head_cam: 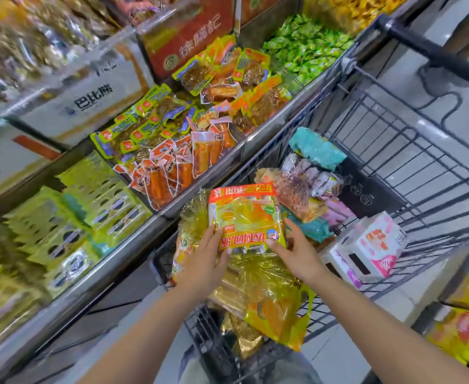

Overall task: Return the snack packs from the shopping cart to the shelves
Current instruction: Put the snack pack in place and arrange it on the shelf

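Note:
A yellow snack pack with red-orange bands [245,217] is held flat above the near end of the shopping cart [388,151]. My left hand [204,263] holds its lower left edge, thumb on top. My right hand [297,252] grips its lower right corner, thumb on the pack. Under it lie more gold and yellow packs [272,303]. Further in the cart are teal [315,148], purple and clear packs [305,187] and a white and pink box [371,245].
The shelf bins [200,195] run along the left of the cart: orange stick snacks [172,167], yellow-green packs [100,200], green sweets [305,42], cardboard boxes [89,98] behind. The cart handle [432,51] is far right. More yellow packs [466,328] sit low right.

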`<state>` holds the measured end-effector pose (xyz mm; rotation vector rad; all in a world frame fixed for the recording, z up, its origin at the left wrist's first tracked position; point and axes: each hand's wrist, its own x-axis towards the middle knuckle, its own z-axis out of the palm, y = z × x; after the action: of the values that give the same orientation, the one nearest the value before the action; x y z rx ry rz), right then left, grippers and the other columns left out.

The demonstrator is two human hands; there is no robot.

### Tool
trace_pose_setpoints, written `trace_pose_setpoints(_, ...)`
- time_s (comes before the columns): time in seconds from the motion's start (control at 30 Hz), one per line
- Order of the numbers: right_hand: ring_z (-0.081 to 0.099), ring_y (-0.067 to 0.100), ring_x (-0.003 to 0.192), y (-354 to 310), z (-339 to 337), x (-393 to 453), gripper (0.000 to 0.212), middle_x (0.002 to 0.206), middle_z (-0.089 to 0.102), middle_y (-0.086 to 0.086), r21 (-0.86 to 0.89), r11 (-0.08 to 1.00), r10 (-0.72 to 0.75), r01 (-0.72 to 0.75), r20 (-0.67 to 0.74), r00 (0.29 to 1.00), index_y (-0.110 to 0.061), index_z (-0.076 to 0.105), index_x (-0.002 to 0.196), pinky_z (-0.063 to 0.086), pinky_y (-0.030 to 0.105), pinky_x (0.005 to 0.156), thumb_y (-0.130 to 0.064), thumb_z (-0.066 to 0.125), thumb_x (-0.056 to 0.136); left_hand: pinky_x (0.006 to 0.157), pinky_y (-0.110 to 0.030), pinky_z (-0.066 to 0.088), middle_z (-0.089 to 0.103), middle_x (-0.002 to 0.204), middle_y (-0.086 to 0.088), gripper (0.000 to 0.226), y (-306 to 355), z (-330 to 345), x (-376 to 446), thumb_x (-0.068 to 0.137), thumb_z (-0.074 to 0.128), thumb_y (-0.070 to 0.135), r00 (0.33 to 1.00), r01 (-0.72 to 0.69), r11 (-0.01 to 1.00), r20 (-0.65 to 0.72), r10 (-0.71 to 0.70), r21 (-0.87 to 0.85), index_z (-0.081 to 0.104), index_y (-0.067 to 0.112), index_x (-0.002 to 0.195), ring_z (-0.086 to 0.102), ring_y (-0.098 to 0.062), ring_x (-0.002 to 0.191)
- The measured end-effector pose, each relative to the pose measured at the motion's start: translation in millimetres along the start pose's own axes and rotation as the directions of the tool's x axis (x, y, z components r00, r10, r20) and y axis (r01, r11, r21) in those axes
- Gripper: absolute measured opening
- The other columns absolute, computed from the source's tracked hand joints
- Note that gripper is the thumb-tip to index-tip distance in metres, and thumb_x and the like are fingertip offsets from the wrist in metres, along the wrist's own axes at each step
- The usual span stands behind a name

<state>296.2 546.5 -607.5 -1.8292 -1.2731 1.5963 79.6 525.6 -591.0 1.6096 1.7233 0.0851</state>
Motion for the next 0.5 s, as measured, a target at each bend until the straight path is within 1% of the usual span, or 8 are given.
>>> trace_pose_setpoints(0.03,0.046,0.002,0.114,-3.1,-1.4,-1.7,0.072,0.123,0.050,-0.014,0.026,1.000,-0.017,0.017,0.001,1.000,-0.026,0.023,0.149,0.039,0.007,0.079,-0.029,0.064,0.090,0.113,-0.036,0.024,0.000,0.162,0.010,0.059,0.0,0.1,-3.4,0.101,0.039,0.044,1.000,0.004,1.000,0.008,-0.004,-0.016,0.019,0.029,0.154,0.032,-0.016,0.140)
trace_pose_setpoints(0.07,0.047,0.003,0.114,-4.9,-2.8,-3.1,0.070,0.120,0.051,-0.014,0.048,0.998,-0.036,0.036,-0.002,0.999,-0.025,0.025,0.148,0.041,0.008,0.080,-0.025,0.065,0.090,0.114,-0.037,0.023,0.002,0.162,0.010,0.060,-0.6,-0.8,-6.9,0.100,0.040,0.045,1.000,0.004,0.999,0.013,-0.003,-0.032,0.019,0.029,0.154,0.027,-0.015,0.143)
trace_pose_setpoints(0.13,0.053,0.009,0.116,-5.9,-5.0,-6.3,0.069,0.124,0.057,-0.009,0.082,0.994,-0.076,0.078,-0.025,0.997,-0.031,0.031,0.145,0.047,0.025,0.091,-0.025,0.068,0.088,0.116,-0.037,0.023,0.011,0.161,0.009,0.061,-1.6,-5.4,-12.4,0.098,0.044,0.048,1.000,-0.021,0.999,0.011,0.021,-0.038,0.023,0.030,0.152,0.019,-0.013,0.146)
trace_pose_setpoints(0.17,0.056,0.008,0.112,-7.5,-6.2,-10.0,0.067,0.124,0.059,-0.007,0.084,0.992,-0.089,0.092,-0.041,0.995,-0.033,0.033,0.144,0.048,0.029,0.092,-0.027,0.069,0.087,0.114,-0.034,0.025,0.019,0.159,0.008,0.060,-0.9,-9.6,-13.9,0.097,0.046,0.047,0.999,-0.054,0.998,-0.005,0.054,-0.014,0.026,0.028,0.151,0.021,-0.013,0.145)
trace_pose_setpoints(0.23,0.057,0.005,0.105,-10.6,-10.0,-19.6,0.063,0.120,0.059,-0.010,0.043,0.991,-0.122,0.126,-0.073,0.990,-0.034,0.040,0.140,0.046,0.026,0.089,-0.030,0.070,0.086,0.108,-0.028,0.028,0.034,0.152,0.004,0.060,4.7,-22.1,-13.8,0.096,0.053,0.043,0.990,-0.115,0.992,-0.071,0.119,0.059,0.031,0.022,0.148,0.031,-0.015,0.139)
trace_pose_setpoints(0.33,0.050,0.004,0.116,-19.1,-18.8,-37.6,0.059,0.126,0.054,-0.013,-0.088,0.974,-0.222,0.211,-0.142,0.965,-0.034,0.048,0.136,0.041,0.026,0.097,-0.034,0.073,0.082,0.110,-0.029,0.025,0.041,0.147,-0.003,0.066,17.7,-47.7,-3.6,0.091,0.063,0.041,0.949,-0.254,0.955,-0.151,0.277,0.153,0.039,0.014,0.145,0.036,-0.022,0.138)
trace_pose_setpoints(0.43,0.050,0.008,0.116,-30.6,-25.4,-61.4,0.059,0.125,0.055,-0.012,-0.289,0.908,-0.361,0.303,-0.175,0.916,-0.030,0.052,0.134,0.035,0.016,0.090,-0.025,0.075,0.080,0.111,-0.044,0.034,0.044,0.146,-0.016,0.079,34.2,-70.2,16.3,0.080,0.068,0.050,0.844,-0.479,0.804,-0.065,0.532,0.351,0.046,0.006,0.141,0.043,-0.032,0.134)
trace_pose_setpoints(0.5,0.050,0.012,0.116,-36.8,-26.5,-78.8,0.060,0.128,0.055,-0.006,-0.428,0.836,-0.439,0.345,-0.144,0.887,-0.027,0.051,0.135,0.036,0.019,0.092,-0.023,0.074,0.080,0.110,-0.045,0.035,0.044,0.147,-0.017,0.090,54.0,-79.2,24.0,0.071,0.074,0.055,0.756,-0.607,0.659,0.067,0.652,0.444,0.046,0.005,0.141,0.044,-0.033,0.134)
